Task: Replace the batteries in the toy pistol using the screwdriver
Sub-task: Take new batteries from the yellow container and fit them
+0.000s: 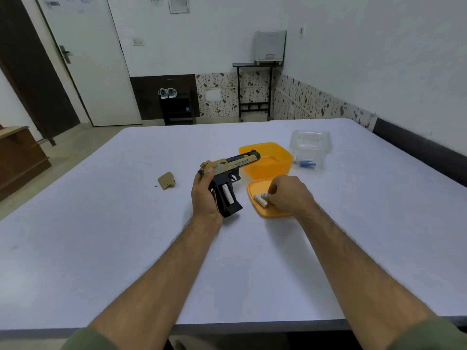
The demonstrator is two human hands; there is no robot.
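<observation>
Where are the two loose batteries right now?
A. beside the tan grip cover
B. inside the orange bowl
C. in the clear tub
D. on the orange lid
D: both loose batteries lie on the orange lid, where the right hand reaches them.

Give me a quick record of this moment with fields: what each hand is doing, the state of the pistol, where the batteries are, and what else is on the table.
left hand: left hand grips the toy pistol, tilted above the table
right hand: right hand pinches a battery over the orange lid
pistol state: grip cover off; one battery in grip
loose battery: another battery lies on the lid
removed cover: tan grip cover, left of pistol
containers: orange tub; clear tub with a blue item inside
</observation>
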